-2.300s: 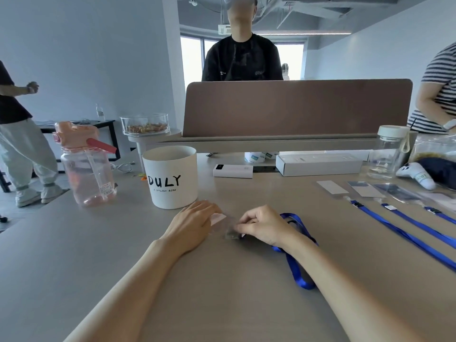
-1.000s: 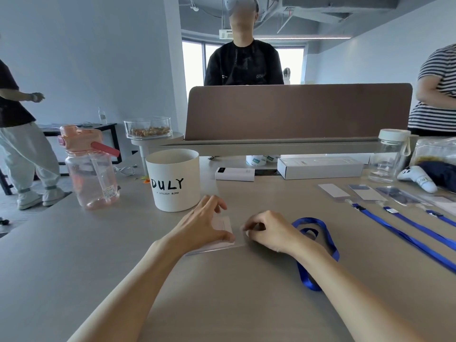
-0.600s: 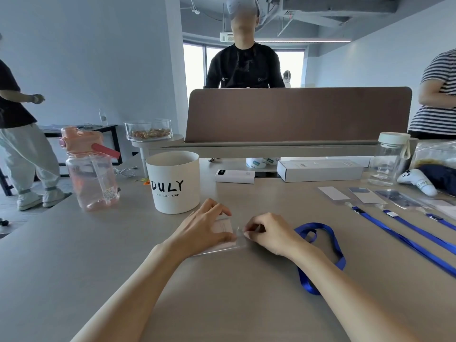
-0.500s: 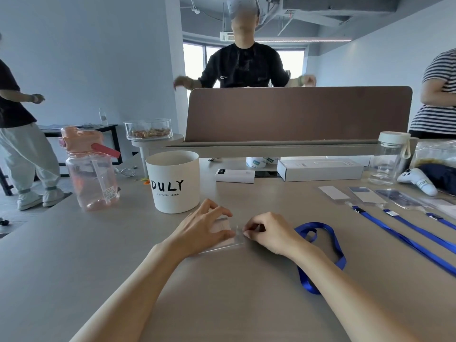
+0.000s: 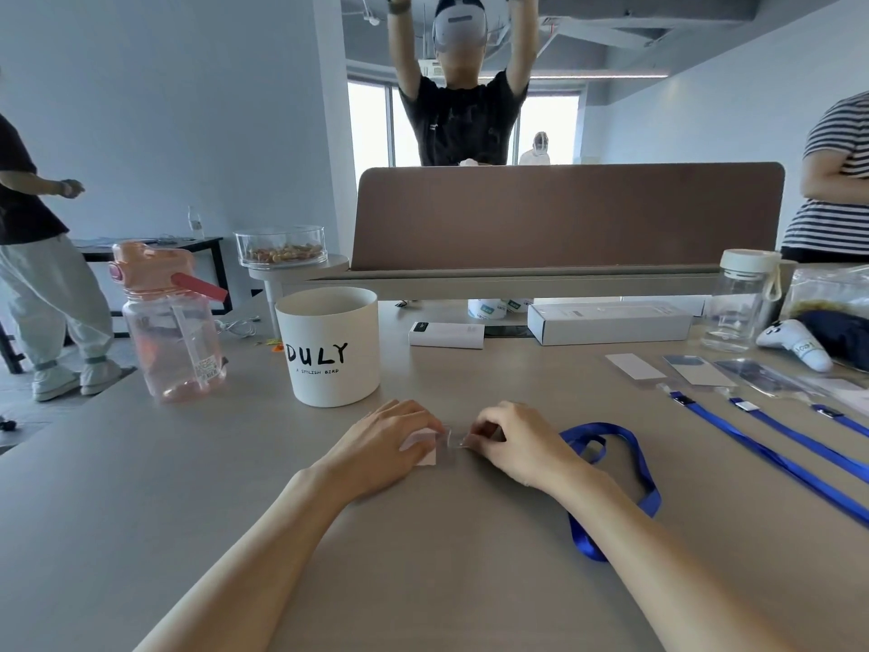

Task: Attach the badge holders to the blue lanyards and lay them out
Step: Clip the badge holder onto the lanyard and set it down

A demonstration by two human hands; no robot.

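The left hand (image 5: pixel 385 440) curled over the clear badge holder (image 5: pixel 429 451), pinning it to the table (image 5: pixel 235 463), while the right hand (image 5: pixel 515 444) pinched what looked like the clip end of the blue lanyard (image 5: pixel 632 456) against the holder's edge, its loop trailing rightward. With the clip hidden from view, it could miss the slot, and a tug might slide the slick holder free.

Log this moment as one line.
left hand: holds holder | right hand: pinches holder end | lanyard: looped beside right wrist | finished lanyards: laid out right
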